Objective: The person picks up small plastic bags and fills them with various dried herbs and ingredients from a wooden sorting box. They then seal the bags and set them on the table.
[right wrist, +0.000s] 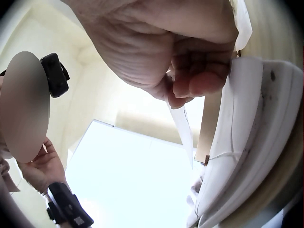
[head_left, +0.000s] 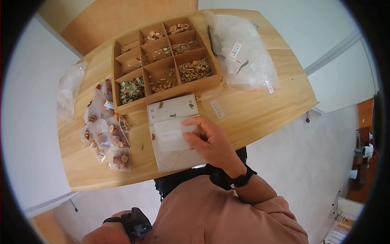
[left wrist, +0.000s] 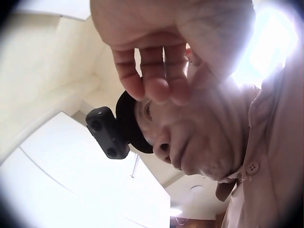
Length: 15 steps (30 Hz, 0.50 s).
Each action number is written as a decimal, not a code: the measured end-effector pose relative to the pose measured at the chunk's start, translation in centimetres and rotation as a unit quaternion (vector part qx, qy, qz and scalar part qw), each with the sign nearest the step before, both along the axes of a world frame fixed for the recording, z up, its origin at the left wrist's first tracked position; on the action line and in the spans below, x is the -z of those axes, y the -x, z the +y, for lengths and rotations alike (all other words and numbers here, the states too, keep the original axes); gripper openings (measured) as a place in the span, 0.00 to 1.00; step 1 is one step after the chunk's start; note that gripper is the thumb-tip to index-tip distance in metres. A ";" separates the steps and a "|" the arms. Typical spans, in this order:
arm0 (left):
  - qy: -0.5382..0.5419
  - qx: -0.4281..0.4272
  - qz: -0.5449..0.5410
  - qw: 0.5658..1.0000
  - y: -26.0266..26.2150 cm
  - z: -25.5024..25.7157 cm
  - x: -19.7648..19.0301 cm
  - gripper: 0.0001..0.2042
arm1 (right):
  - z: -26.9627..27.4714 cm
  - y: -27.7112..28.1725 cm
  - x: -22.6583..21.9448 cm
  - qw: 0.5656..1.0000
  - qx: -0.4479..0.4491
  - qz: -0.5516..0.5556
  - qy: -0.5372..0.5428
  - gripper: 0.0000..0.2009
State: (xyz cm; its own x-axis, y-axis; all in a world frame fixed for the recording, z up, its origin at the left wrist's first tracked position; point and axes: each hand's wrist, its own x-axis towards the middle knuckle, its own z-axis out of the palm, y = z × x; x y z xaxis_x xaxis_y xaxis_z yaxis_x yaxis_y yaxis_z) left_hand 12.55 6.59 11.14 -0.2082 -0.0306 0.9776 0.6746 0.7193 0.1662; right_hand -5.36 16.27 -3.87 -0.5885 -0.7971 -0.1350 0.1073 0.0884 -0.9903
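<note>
Thumb and fingers of my right hand (head_left: 209,140) pinch a small translucent bag (head_left: 164,140) with a pale label. Edge-on in the right wrist view, the bag (right wrist: 183,128) looks like a thin white strip below the fingertips. It overlaps a white object (head_left: 174,160) near the table's front edge, with diamond lines on its lower part and a few leaf bits on its upper panel. My left hand (left wrist: 171,33) is raised beside the face, its fingers loosely bent with nothing in them. In the right wrist view, that left hand (right wrist: 45,166) is also beside the head.
Behind the white object stands a divided cardboard box (head_left: 166,91) holding dried slices and leaves. Filled clear bags (head_left: 107,134) lie to the left, near a crumpled plastic bag (head_left: 71,91). A large plastic bag (head_left: 256,53) with labels lies right of the box; another small labelled bag (head_left: 215,107) is nearer.
</note>
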 end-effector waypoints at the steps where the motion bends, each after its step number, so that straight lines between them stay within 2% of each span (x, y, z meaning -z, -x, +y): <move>1: -0.001 -0.006 0.018 1.000 0.2 0.0 0.1 0.08 | 0.0 0.1 0.0 1.000 -0.002 0.001 -0.006 0.13; 7: -0.025 -0.026 0.046 0.998 -0.8 -0.2 0.6 0.07 | 0.2 0.1 -0.3 1.000 -0.012 -0.028 0.007 0.13; 8: -0.017 -0.059 -0.026 0.998 -2.9 -2.2 3.0 0.08 | 0.2 0.0 -0.5 0.999 -0.009 -0.032 0.009 0.13; 9: -0.008 -0.094 -0.098 0.991 -6.1 -5.7 7.3 0.10 | 0.3 0.0 -0.8 0.999 -0.008 -0.037 0.012 0.13; 10: -0.031 -0.121 -0.177 0.976 -4.1 -5.5 7.5 0.08 | 0.2 -0.1 -1.0 0.999 -0.008 -0.043 0.015 0.13; 11: -0.058 -0.142 -0.273 0.950 -0.8 -4.8 7.3 0.12 | 0.2 -0.3 -1.4 0.999 -0.007 -0.047 0.012 0.14; 13: -0.069 -0.151 -0.424 0.890 1.9 -5.1 7.9 0.25 | 0.1 -0.5 -2.2 0.999 -0.006 -0.049 0.004 0.14; 14: -0.040 -0.167 -0.484 0.858 3.0 -4.9 8.2 0.33 | 0.1 -0.5 -2.5 0.999 -0.011 -0.044 -0.004 0.15; 15: -0.024 -0.171 -0.497 0.851 3.5 -4.9 8.8 0.37 | 0.2 -0.5 -2.7 0.999 -0.015 -0.039 -0.012 0.15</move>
State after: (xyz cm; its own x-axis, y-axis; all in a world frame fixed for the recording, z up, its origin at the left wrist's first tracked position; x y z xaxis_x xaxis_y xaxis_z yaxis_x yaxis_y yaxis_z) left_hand 9.01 1.70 2.39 -0.9019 -0.2896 0.3205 -0.0624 0.8215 0.5668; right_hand -4.83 16.44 -1.16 -0.5520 -0.8097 -0.1990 0.1804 0.1170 -0.9766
